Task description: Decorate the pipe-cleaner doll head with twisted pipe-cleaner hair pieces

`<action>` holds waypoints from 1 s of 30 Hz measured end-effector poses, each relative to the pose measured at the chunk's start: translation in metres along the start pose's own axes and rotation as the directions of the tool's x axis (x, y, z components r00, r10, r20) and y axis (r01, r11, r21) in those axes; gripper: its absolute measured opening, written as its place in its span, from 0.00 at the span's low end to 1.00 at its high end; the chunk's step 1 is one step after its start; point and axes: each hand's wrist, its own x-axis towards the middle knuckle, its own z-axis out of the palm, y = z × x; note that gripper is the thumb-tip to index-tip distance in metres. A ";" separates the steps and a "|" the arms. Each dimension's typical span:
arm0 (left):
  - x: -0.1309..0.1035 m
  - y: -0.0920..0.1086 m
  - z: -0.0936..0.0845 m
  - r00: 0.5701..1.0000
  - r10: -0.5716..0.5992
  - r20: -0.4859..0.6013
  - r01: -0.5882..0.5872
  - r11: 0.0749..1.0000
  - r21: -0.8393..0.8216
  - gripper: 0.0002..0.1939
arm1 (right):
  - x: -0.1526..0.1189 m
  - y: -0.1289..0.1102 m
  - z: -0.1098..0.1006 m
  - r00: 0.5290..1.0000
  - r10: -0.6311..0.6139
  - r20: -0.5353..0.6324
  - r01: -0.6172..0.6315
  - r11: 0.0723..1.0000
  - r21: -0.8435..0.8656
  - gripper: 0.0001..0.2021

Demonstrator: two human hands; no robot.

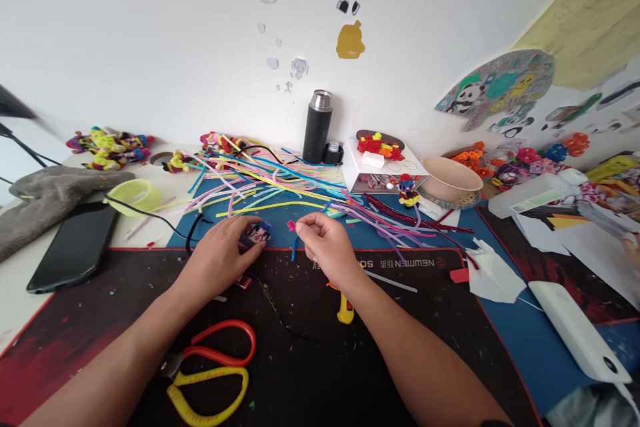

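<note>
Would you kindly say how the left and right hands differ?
The left hand lies palm down and flatter; the right hand is curled more tightly. The left hand holds a small patterned object, the right hand a tiny pink piece. Both are bare.

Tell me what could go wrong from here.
The small pink piece pinched in the right hand could slip and get lost among the loose coloured stems. The scissors lie beside the left forearm, which might knock them. The yellow tool near the right forearm could get bumped too.
</note>
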 end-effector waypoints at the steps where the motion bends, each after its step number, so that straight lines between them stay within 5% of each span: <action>1: -0.001 0.002 -0.001 1.000 0.006 0.001 -0.006 0.998 -0.065 0.21 | 0.000 0.000 0.000 1.000 -0.018 -0.019 0.017 0.999 -0.035 0.15; 7: -0.010 0.021 -0.009 0.998 0.035 0.050 -0.017 0.947 -0.320 0.25 | -0.004 -0.003 -0.003 0.975 -0.186 -0.124 0.144 0.946 -0.289 0.11; 17: -0.012 0.027 -0.015 0.996 0.092 0.012 -0.083 0.936 -0.342 0.21 | -0.008 -0.006 -0.004 0.943 -0.326 -0.071 0.249 0.830 -0.500 0.08; 30: -0.012 0.030 -0.016 0.987 0.144 -0.074 -0.160 0.943 -0.291 0.21 | -0.010 -0.003 -0.003 0.929 -0.368 -0.043 0.279 0.772 -0.571 0.07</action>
